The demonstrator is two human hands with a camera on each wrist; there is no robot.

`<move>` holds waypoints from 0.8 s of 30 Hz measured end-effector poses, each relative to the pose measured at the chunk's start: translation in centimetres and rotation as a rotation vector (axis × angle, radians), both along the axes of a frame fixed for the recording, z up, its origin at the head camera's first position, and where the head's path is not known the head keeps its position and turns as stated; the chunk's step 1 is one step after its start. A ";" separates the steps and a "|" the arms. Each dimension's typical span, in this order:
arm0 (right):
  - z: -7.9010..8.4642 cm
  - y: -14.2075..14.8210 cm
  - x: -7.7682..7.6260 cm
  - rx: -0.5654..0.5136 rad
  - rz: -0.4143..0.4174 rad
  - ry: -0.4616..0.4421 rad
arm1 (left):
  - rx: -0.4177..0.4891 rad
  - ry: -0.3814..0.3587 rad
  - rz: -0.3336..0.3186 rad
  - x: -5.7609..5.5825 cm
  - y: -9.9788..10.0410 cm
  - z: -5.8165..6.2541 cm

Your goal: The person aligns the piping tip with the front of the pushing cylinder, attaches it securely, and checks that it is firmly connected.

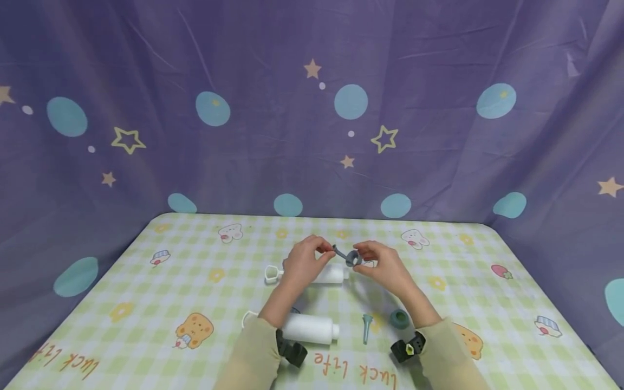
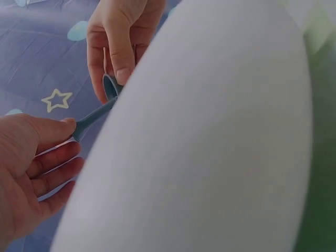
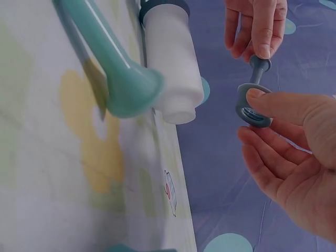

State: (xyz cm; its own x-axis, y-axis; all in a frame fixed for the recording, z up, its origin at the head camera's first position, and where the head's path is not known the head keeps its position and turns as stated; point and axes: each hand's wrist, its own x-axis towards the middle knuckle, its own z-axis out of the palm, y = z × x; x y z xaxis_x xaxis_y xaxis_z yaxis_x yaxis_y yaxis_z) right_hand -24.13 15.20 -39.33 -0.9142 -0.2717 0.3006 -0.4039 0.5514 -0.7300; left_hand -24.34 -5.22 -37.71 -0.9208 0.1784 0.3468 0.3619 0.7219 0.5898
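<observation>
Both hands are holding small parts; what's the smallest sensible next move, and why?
Probably ease the blue-grey flared plastic tube straight toward the blue-grey threaded plastic ring cap: the left hand pinches its flared end, the right hand holds the cap, and the tube's other end appears to meet it. How far it's inserted isn't clear.

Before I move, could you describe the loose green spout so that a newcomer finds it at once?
On the checked tablecloth, find the nearer white bottle. Between its neck and the round green cap lies the spout. It is slim with one flared end, unlike the squat cap, and rests on the cloth, unlike the grey-blue spout in the left hand.
</observation>
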 end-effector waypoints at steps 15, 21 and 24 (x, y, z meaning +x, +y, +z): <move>-0.3 -0.5 0.2 0.002 -0.025 0.014 | -0.035 0.127 -0.060 0.3 0.8 -0.1; -0.4 -0.6 0.1 0.003 -0.013 0.024 | -0.062 0.095 -0.080 0.7 1.2 -0.2; -0.3 -0.8 0.2 0.005 -0.009 0.036 | -0.088 0.093 -0.092 0.8 1.3 -0.3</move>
State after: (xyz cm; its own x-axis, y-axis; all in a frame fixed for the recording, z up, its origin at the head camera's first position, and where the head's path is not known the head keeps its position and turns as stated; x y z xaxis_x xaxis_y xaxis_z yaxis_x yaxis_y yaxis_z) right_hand -23.96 14.43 -39.65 -0.9053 -0.2649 0.3321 -0.4248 0.5587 -0.7123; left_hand -23.50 -3.91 -37.98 -0.8640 0.2936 0.4091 0.4787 0.7309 0.4865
